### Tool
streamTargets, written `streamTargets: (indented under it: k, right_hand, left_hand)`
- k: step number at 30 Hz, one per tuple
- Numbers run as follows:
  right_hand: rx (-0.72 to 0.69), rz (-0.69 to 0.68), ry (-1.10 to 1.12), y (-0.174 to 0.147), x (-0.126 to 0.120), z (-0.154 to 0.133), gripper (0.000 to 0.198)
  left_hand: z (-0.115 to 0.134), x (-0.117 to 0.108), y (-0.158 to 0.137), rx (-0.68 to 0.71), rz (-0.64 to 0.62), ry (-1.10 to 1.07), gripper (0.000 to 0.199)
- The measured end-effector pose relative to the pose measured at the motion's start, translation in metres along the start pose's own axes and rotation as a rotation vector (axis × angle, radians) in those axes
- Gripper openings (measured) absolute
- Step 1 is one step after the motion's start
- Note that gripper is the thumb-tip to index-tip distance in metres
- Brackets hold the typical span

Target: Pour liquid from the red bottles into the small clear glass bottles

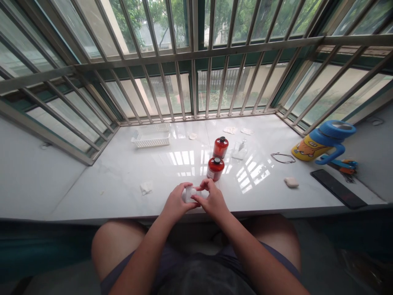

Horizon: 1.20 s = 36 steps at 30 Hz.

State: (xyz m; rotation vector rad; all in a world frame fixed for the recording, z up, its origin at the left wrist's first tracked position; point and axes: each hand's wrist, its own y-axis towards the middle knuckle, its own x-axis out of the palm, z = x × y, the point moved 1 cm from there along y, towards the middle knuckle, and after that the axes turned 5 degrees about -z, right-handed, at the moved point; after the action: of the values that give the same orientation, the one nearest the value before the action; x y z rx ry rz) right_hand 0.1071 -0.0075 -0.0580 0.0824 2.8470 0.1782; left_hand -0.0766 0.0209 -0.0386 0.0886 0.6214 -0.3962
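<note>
Near the front edge of the white sill, my left hand (179, 200) is closed around a small translucent whitish container (188, 194), possibly a little bottle. My right hand (211, 198) has its thumb and fingers closed on the same container from the right; its details are blurred. Just beyond my right hand stands a red bottle with a black top (215, 169). Behind it is a second red bottle (221, 147), also upright. A clear glass bottle (239, 150) is to the right of that one.
A white perforated basket (152, 141) sits back left. Crumpled tissue (146, 188) lies left of my hands, with more white scraps (229, 130) near the bars. To the right are a cord loop (283, 158), a pale block (291, 182), a phone (337, 188) and a blue-yellow flask (319, 143).
</note>
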Motion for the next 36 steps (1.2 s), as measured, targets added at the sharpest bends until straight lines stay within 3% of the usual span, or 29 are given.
streamTargets:
  k: [6,15,17,20,23,26,30,33,36]
  right_hand:
    - [0.006,0.065,-0.072,-0.010,-0.008,-0.003,0.035]
    - [0.013,0.236,-0.236,-0.021,-0.036,0.006,0.038]
    - [0.007,0.258,-0.281,-0.023,-0.044,0.011,0.041]
    - [-0.022,0.274,-0.355,-0.027,-0.062,0.019,0.041]
    - [-0.050,0.309,-0.444,-0.026,-0.090,0.027,0.042]
    - [0.005,0.413,-0.509,-0.016,-0.127,0.039,0.053]
    - [0.032,0.529,-0.602,0.010,-0.175,0.060,0.056]
    - [0.037,0.646,-0.664,0.031,-0.205,0.073,0.053]
    - [0.057,0.687,-0.688,0.047,-0.225,0.080,0.050]
  left_hand:
    - [0.000,0.020,-0.002,0.098,0.124,0.053,0.058]
    - [0.015,0.067,0.014,0.186,0.201,0.039,0.054]
    - [0.017,0.074,0.017,0.191,0.129,-0.005,0.066]
    - [0.014,0.077,0.020,0.242,0.033,-0.069,0.101]
    - [0.011,0.070,0.025,0.251,0.055,-0.078,0.116]
    - [0.021,0.057,0.038,0.237,0.107,-0.064,0.107]
    - [0.055,0.044,0.071,0.365,0.162,-0.032,0.089]
    - [0.079,0.047,0.100,0.422,0.149,-0.062,0.076]
    - [0.090,0.059,0.120,0.374,0.081,-0.122,0.062]
